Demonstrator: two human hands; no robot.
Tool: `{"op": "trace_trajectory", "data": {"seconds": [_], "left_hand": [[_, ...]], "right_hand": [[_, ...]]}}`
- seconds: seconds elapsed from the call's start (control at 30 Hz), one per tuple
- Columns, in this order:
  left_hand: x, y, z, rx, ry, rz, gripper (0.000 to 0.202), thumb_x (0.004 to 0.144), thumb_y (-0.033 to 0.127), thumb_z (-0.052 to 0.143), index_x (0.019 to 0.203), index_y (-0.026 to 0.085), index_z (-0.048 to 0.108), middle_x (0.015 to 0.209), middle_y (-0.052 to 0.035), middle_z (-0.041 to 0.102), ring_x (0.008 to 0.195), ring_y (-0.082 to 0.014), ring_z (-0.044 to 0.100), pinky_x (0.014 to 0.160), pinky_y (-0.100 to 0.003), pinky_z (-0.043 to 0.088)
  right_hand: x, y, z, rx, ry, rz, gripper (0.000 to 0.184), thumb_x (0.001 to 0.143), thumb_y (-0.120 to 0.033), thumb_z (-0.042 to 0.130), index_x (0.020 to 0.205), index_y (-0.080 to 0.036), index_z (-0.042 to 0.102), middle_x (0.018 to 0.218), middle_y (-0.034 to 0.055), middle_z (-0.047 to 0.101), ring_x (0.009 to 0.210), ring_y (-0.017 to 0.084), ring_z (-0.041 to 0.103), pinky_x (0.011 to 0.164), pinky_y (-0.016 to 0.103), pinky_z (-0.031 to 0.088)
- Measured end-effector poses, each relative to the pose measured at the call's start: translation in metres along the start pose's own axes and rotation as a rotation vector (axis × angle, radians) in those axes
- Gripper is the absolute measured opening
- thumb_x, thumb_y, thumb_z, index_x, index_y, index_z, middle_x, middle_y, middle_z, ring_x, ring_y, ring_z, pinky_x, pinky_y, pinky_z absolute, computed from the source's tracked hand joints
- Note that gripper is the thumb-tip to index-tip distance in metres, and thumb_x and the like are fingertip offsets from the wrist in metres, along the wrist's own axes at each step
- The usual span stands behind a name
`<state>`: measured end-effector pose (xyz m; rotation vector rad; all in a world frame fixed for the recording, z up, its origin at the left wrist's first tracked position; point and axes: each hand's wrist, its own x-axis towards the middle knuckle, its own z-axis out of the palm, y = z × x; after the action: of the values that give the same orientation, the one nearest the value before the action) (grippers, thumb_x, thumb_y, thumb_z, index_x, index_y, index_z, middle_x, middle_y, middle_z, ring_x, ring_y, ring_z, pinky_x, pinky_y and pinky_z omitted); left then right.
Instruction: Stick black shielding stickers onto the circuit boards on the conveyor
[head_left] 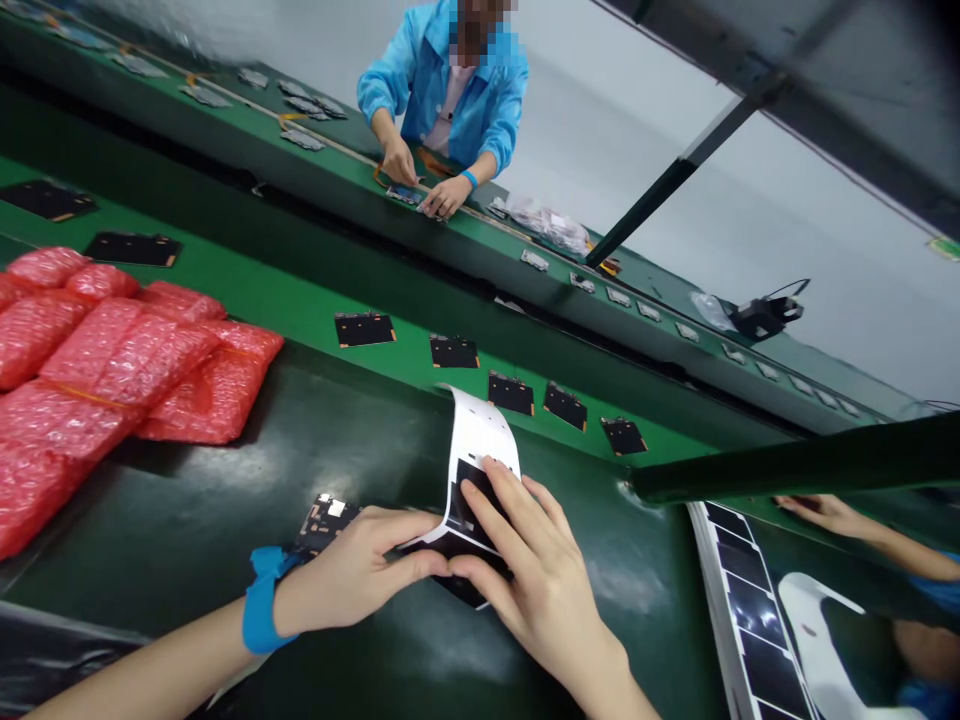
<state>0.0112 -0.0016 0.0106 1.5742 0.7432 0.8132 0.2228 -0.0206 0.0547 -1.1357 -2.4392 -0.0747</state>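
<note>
A white backing sheet with black stickers (480, 425) is held bent over the dark green tabletop, its upper end curling up and away. My left hand (360, 570), with a blue band at the wrist, pinches the sheet's left edge between thumb and forefinger. From the right, my right hand (544, 565) grips the same sheet, fingers on a black sticker and thumb lower down near the left fingertips. Behind my left hand lies a circuit board (326, 520), partly covered by that hand. Whether a sticker is lifting from the backing I cannot tell.
Red bubble-wrap packages (142, 360) are piled at left. Several black-covered boards (365, 329) lie along the green belt (247, 300). A stack of sticker sheets (750, 610) sits at right, near a co-worker's hand (825, 515) and a green bar (795, 460). Another person (450, 90) works opposite.
</note>
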Motion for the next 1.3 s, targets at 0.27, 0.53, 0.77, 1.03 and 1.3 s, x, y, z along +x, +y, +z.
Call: {"op": "trace_trajectory", "data": {"seconds": [0.27,0.53,0.77,1.03,1.3], "left_hand": [[-0.003,-0.004,0.004,0.338,0.079,0.215,0.038,0.102,0.033,0.043,0.073,0.015,0.060,0.059,0.0045,0.055,0.051,-0.0058,0.047,0.052,-0.016,0.036],[-0.003,-0.004,0.003,0.342,-0.027,0.201,0.047,0.102,0.038,0.039,0.065,0.017,0.056,0.051,0.0046,0.045,0.048,-0.0083,0.043,0.052,-0.020,0.033],[-0.004,-0.005,0.002,0.263,-0.114,0.168,0.046,0.102,0.037,0.041,0.062,0.017,0.049,0.054,0.0049,0.041,0.050,-0.0084,0.041,0.053,-0.022,0.031],[-0.007,-0.004,0.002,0.353,-0.012,0.120,0.038,0.100,0.036,0.047,0.069,0.016,0.057,0.054,0.0064,0.043,0.048,-0.0059,0.039,0.051,-0.019,0.031],[-0.007,-0.005,0.006,0.373,0.067,0.164,0.031,0.100,0.030,0.047,0.078,0.017,0.065,0.062,0.0024,0.065,0.053,-0.0084,0.056,0.058,-0.017,0.042]], "right_hand": [[0.006,-0.007,0.000,0.044,-0.001,-0.068,0.032,0.101,-0.025,0.048,0.123,-0.005,0.062,0.096,0.0138,0.069,0.089,0.024,0.063,0.080,0.039,0.053],[0.007,-0.004,-0.001,0.153,-0.027,-0.173,0.029,0.098,-0.017,0.047,0.114,-0.001,0.065,0.082,0.0103,0.070,0.071,0.021,0.059,0.061,0.033,0.050],[0.006,0.008,0.000,0.421,-0.092,-0.120,0.030,0.101,-0.019,0.039,0.117,-0.011,0.064,0.089,0.0084,0.071,0.074,0.019,0.062,0.064,0.033,0.050],[0.007,0.006,0.004,0.400,0.022,-0.057,0.027,0.098,-0.025,0.056,0.120,-0.011,0.061,0.096,0.0089,0.075,0.080,0.019,0.069,0.068,0.032,0.054],[0.007,-0.007,0.011,0.413,0.172,-0.026,0.027,0.090,-0.008,0.058,0.114,-0.016,0.068,0.097,0.0077,0.077,0.083,0.018,0.073,0.069,0.030,0.058]]}}
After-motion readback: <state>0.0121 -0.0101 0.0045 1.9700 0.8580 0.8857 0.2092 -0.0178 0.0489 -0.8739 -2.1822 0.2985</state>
